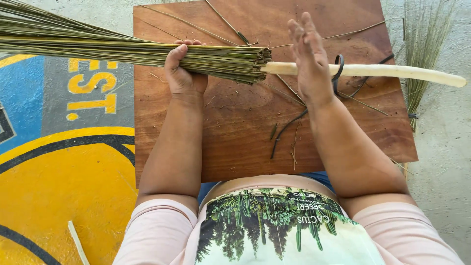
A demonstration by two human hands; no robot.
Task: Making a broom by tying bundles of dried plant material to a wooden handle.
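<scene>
Left hand [184, 73] around green stalk bundle [122, 49]

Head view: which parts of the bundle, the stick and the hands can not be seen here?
- Green stalk bundle: its far end is cut off by the left edge.
- Pale stick: one end is hidden inside the bundle.
- Left hand: fingertips are hidden behind the bundle.
- Right hand: it covers part of the stick and of the black cord.

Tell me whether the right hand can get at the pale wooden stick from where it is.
Probably yes. The right hand is open, flat and held just above the pale wooden stick, with nothing between them. The left hand clamps the bundle of green stalks further along, clear of that stretch.
</scene>
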